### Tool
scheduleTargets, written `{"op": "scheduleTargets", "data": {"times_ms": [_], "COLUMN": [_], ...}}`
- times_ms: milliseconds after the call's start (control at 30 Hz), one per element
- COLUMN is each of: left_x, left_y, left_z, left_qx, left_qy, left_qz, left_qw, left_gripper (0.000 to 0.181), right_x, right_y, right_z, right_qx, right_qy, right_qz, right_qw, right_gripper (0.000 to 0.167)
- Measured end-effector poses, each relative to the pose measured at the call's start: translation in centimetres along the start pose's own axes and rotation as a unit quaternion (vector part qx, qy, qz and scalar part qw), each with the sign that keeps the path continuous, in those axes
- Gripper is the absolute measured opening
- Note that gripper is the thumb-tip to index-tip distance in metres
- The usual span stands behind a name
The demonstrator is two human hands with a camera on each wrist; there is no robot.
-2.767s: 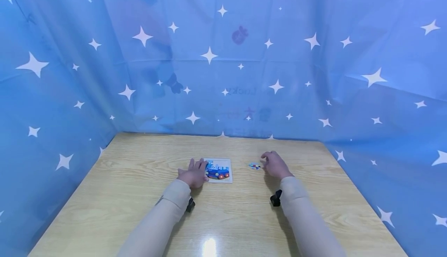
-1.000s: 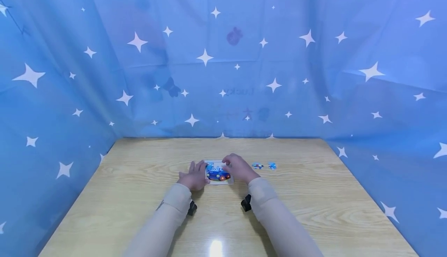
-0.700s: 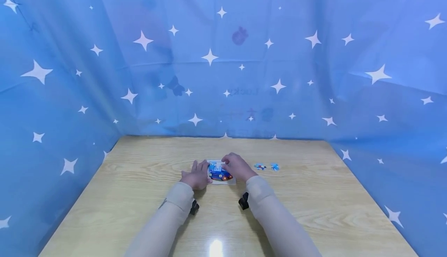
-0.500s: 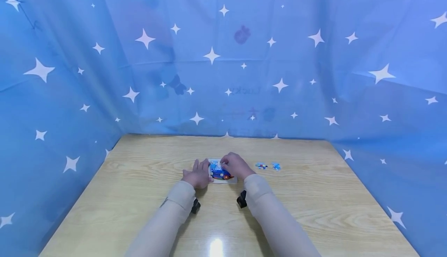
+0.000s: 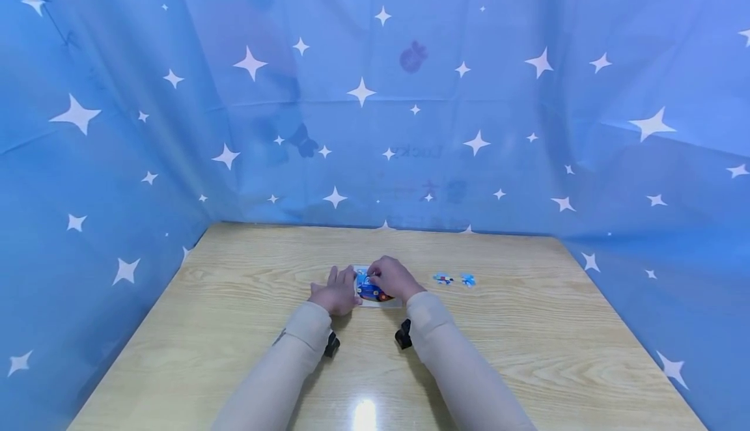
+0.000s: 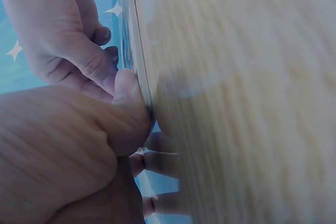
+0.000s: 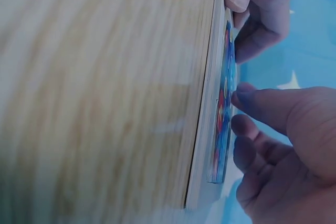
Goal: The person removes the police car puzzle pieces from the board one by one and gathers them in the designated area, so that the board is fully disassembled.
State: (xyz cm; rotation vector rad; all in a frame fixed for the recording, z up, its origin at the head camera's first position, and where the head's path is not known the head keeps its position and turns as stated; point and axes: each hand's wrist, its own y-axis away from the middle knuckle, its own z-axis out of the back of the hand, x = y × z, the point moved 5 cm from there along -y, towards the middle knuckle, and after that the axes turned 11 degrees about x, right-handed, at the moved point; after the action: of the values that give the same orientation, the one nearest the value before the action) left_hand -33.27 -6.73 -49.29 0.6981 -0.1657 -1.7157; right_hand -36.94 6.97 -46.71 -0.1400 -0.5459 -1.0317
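Just below the middle of the frame, a puzzle board with a blue engine picture lay flat on the wooden table. At its left end, the person's left hand gripped it, thumb against the near edge. Over the board's upper right part, I saw the right hand with bent fingers, their tips close to the surface; whether they pinched anything, I could not tell. Right of centre, two loose pieces lay near each other, a multicoloured piece and, farther right, a light-blue piece. Starred blue cloth filled the upper frame.
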Motion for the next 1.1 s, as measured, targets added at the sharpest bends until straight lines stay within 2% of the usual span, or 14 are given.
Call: {"op": "scheduleTargets", "data": {"times_ms": [200, 333, 433, 533, 833, 1100], "left_x": [-0.2, -0.2, -0.1, -0.2, -0.4, 0.2], "left_y": [0.4, 0.3, 0.2, 0.3, 0.7, -0.6], "left_z": [0.2, 0.2, 0.2, 0.2, 0.3, -0.3], "left_qx": [0.015, 0.012, 0.005, 0.013, 0.008, 0.007], "left_qy": [-0.001, -0.008, -0.011, -0.01, -0.015, -0.012], "left_qz": [0.005, 0.004, 0.002, 0.004, 0.007, 0.012], "left_qw": [0.9999, 0.9999, 0.9999, 0.9999, 0.9998, 0.9998], "left_gripper": [0.076, 0.077, 0.077, 0.077, 0.076, 0.078], "right_x": [-0.2, -0.4, -0.6, -0.8, -0.8, -0.7], "right_y": [-0.2, -0.4, -0.7, -1.0, -1.2, -1.1], "right_z": [-0.1, -0.2, -0.2, -0.3, -0.5, -0.4], "right_qx": [-0.004, -0.004, -0.009, -0.013, -0.016, -0.012], "right_qy": [-0.009, -0.018, -0.02, -0.016, -0.008, -0.032], "right_qz": [-0.011, -0.02, -0.033, -0.046, -0.034, -0.052], "right_qw": [0.9999, 0.9996, 0.9992, 0.9987, 0.9993, 0.9981], "right_gripper": [0.011, 0.01, 0.016, 0.025, 0.022, 0.02]}}
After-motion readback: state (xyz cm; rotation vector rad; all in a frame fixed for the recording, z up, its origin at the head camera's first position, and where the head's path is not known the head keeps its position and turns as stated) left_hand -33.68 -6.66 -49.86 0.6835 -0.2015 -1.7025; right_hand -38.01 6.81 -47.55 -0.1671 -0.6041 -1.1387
